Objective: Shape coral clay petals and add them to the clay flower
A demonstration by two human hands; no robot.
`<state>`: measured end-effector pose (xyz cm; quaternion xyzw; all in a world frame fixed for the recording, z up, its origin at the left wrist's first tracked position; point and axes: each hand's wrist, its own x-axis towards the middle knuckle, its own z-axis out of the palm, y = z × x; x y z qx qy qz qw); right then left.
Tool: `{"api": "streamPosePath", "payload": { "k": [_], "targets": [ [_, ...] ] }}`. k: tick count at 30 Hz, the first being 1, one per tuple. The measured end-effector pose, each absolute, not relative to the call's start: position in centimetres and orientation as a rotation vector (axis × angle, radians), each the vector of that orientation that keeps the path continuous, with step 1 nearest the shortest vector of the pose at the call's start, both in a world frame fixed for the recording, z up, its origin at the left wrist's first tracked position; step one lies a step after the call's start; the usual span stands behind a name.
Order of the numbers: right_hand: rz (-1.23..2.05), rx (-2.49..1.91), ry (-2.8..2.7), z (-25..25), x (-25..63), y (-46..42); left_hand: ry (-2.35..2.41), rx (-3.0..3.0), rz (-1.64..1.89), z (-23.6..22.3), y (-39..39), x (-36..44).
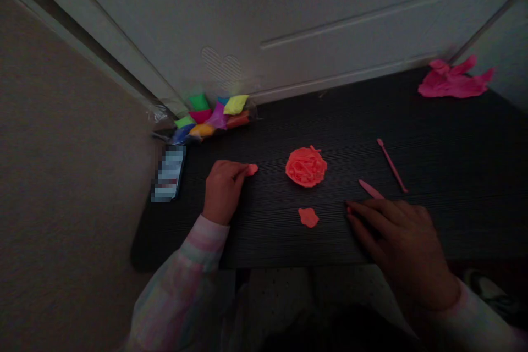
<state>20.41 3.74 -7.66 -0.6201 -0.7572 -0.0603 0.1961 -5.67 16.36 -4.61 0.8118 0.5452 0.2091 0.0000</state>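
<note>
My left hand (223, 190) is closed in a pinch on a small piece of coral modelling clay (252, 170) just above the dark table. To its right sits a round coral clay flower (306, 166) with many thin, ruffled petals. A flattened clay piece (308, 217) lies in front of the flower. My right hand (400, 242) rests low at the right, thumb and fingers pressed together, with a tiny pink bit of clay (349, 210) showing at the fingertips. Just beyond its knuckles lies a pink pointed modelling tool (370, 188), partly hidden by the hand.
A thin pink modelling tool (391, 165) lies at the right of the table (264, 242). Colourful clay packets (202, 129) in clear plastic stand back left, near a phone (169, 173). A crumpled pink item (456, 80) sits back right. A white panel (330, 22) borders the far edge.
</note>
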Motion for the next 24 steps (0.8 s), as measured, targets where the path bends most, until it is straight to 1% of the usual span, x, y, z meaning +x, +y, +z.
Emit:
{"api": "streamPosePath", "payload": {
  "k": [4, 8, 12, 19, 24],
  "targets": [
    [-0.160, -1.737, -2.104, -7.6, 20.3, 3.8, 1.639, 2.634, 0.580, -5.4, 16.4, -5.3],
    [-0.166, -1.737, -2.101, -7.4, 20.2, 3.9, 1.561, 2.713, 0.459, -5.2, 15.9, -5.3],
    [-0.158, -1.738, -2.115, -7.5, 20.3, 3.9, 1.638, 2.725, 0.364, -5.2, 15.8, -5.1],
    [-0.146, -1.717, -2.084, -7.5, 20.3, 4.0, 1.757, 2.622, 0.414, -5.9, 16.5, -4.3],
    [-0.112, -1.714, -2.019, -7.3, 20.2, 4.0, 1.784, 2.517, 0.514, -6.3, 16.4, -4.7]
  ]
}}
